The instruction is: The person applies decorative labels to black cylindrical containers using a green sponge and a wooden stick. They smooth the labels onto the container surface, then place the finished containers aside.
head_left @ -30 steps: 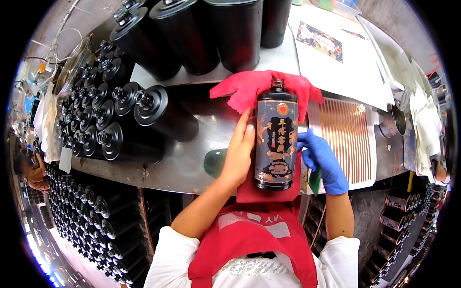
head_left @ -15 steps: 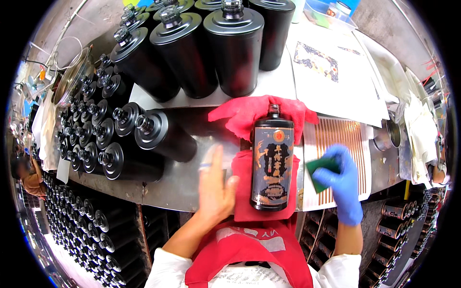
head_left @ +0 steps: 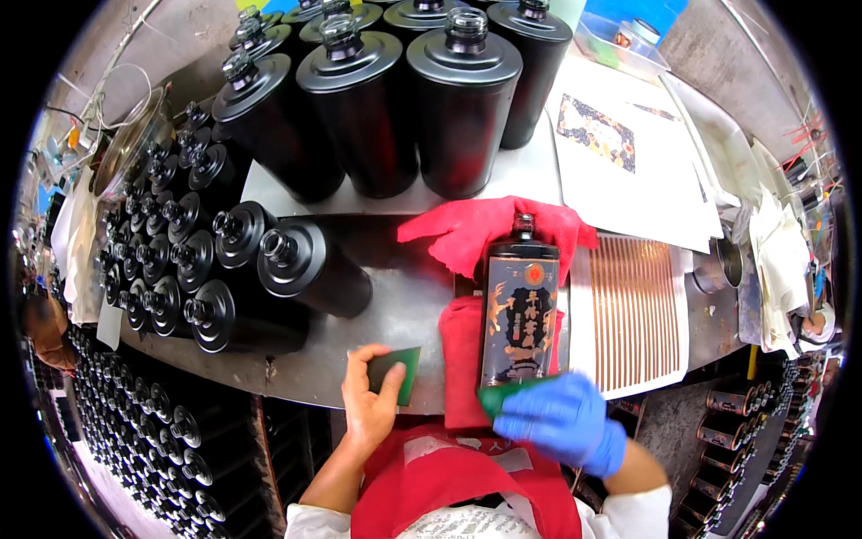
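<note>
Both hands have moved since half a second ago: the bare left hand (head_left: 368, 400) has dropped lower and now shows a flat green square (head_left: 410, 373) pinched between thumb and fingers, while the blue-gloved right hand (head_left: 561, 418) has swung from the striped sheet to the labelled bottle's lower end, gripping a second flat green piece (head_left: 507, 393). One grey metal table (head_left: 404, 305) carries everything nearby, its curved front edge passing just behind the left hand's square; bare metal opens between the left-hand bottles and the red cloth. Four plain matt-black round bottles (head_left: 462, 117) form the nearest row on a white raised surface (head_left: 530, 171), with more behind that overlap too much to count. Another crowd of black bottles (head_left: 310, 265), likewise uncountable, fills the table's left. At right lie one white sheet with copper-coloured stripes (head_left: 628, 314) and, above it, white paper (head_left: 655, 198). Soft red cloth (head_left: 458, 238) lies around the neck and beneath the single black glass bottle with a grey-and-copper label (head_left: 521, 305), whose lower end nears the front edge, leaving narrow room between it and the striped sheet.
</note>
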The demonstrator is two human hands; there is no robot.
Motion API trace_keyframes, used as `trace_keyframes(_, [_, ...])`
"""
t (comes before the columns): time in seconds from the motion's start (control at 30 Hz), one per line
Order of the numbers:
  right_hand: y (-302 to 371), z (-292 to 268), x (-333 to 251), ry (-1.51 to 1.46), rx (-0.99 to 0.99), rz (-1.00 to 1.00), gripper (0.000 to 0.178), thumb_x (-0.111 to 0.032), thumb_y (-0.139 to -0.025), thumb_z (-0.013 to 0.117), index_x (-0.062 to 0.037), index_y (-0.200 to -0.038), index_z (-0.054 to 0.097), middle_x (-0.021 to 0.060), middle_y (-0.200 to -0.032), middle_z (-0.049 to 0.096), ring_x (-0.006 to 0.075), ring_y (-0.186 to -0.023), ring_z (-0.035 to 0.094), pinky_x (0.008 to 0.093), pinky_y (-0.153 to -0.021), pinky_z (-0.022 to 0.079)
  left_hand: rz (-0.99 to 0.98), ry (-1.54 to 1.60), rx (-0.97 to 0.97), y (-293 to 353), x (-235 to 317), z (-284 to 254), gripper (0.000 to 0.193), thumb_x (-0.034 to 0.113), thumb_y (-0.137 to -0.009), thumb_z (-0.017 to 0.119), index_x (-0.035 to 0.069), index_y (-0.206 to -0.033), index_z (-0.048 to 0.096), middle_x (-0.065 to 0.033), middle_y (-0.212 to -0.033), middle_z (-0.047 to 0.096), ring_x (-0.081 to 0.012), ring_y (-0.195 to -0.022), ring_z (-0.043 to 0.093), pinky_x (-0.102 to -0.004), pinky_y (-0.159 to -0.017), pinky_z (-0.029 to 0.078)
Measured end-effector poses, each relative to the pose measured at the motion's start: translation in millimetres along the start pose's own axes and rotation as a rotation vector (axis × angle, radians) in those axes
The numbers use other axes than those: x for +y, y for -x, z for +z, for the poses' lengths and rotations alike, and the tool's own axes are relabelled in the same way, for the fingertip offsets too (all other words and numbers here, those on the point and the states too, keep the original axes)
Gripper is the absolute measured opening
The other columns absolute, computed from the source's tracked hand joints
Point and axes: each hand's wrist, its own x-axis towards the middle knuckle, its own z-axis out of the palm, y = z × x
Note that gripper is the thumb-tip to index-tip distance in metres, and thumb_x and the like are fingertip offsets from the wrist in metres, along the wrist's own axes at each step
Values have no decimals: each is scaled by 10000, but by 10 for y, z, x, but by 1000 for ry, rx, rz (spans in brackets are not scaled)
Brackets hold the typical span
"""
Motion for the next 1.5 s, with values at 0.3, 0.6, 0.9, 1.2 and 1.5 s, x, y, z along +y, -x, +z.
trace_keyframes(0.3, [-605,27,192,-370,497,697,283,-45,-847,571,-11,-1111,475,84,-1049,508,147,-959,510,285,-850,425,341,162,37,-681,941,917,215,109,-859,615,12,-1007,492,-74,-828,554,-122,-744,536,-281,-675,458])
trace_keyframes(0.6, [34,436,918,-993,606,1115,278,-72,-878,553,-39,-1140,465,59,-1000,537,122,-929,534,268,-831,456,138,151,40,-826,105,1013,165,59,-811,627,24,-939,530,-49,-913,527,-144,-918,482,-282,-877,370])
trace_keyframes(0.9, [-275,184,240,-526,406,856,299,-88,-881,565,-26,-1151,452,101,-1114,526,177,-1003,527,294,-877,429,85,287,-18,-396,665,941,217,50,-853,602,5,-1027,481,-47,-931,485,-124,-874,483,-255,-799,400])
trace_keyframes(1.2, [345,420,759,-610,587,1015,259,-48,-880,547,-26,-1127,471,83,-1022,545,128,-900,534,261,-800,457,159,68,111,-385,282,731,197,76,-876,581,-12,-1019,479,-77,-970,481,-148,-909,454,-270,-850,370])
trace_keyframes(1.5, [277,454,316,-648,627,919,301,-47,-863,568,-17,-1149,481,71,-1035,565,167,-927,546,293,-840,452,247,103,62,-83,349,839,163,77,-906,535,6,-1035,465,-52,-999,451,-107,-900,429,-235,-832,361])
